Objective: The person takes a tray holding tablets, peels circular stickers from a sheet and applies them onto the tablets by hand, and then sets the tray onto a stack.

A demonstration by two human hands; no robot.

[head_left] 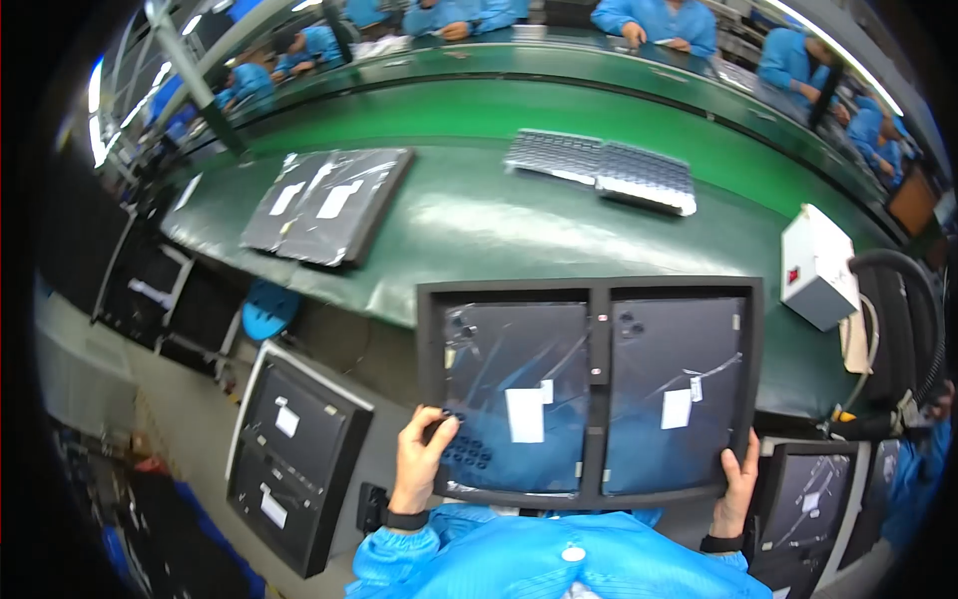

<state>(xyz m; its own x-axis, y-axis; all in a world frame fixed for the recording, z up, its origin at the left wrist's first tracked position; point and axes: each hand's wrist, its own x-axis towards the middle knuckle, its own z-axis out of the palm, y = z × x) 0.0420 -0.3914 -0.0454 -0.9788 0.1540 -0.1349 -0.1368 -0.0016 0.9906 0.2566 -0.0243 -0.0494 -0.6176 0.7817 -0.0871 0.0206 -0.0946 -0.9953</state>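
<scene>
In front of me is a black foam tray [599, 344] with two compartments. In each compartment lies a dark flat panel under clear plastic, the left panel [499, 349] and the right panel [649, 349], both bearing white labels. Small round black pieces [467, 454] show at the lower left of the left panel. My left hand [423, 454] is closed around the tray's left edge, its thumb and fingertip on the inner side near those pieces. Around the lower right edge my right hand [738, 484] is closed, with its thumb on the rim.
A green bench [479, 240] holds a stack of plastic-wrapped trays [329, 205], keyboard-like black pieces [599, 170] and a white box [818, 265] with a red switch. More filled trays stand lower left [344, 439] and lower right [843, 459]. Co-workers in blue sit beyond.
</scene>
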